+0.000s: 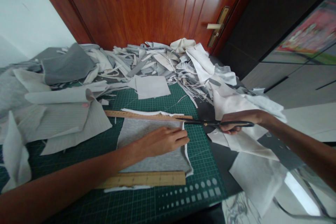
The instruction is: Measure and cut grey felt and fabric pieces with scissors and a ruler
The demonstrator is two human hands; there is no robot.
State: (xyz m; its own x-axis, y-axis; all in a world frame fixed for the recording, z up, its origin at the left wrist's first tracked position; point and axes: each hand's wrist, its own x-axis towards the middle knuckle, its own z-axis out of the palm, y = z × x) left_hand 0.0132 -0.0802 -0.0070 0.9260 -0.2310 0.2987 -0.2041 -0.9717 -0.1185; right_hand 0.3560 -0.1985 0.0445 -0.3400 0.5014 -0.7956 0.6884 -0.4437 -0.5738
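Observation:
A piece of light grey knit fabric (154, 163) lies on the green cutting mat (207, 161). Across its far edge runs a wooden ruler (147, 116), with a strip of white edge beyond it. A second, wider wooden ruler (147, 179) covers the near edge. My left hand (164, 141) rests on the fabric close to its right edge, fingers lying forward and slightly bent. In my right hand (231, 122) is a pair of black-handled scissors (198, 121). Their blades point left and reach the fabric's far right corner, beside the ruler's end.
Grey and white fabric scraps (157, 59) pile up along the back, against a wooden door (147, 7). A small white fabric piece (153, 86) lies on the mat. Larger ribbed pieces (65, 119) sit at left; white cloths (244, 136) hang over the table's right edge.

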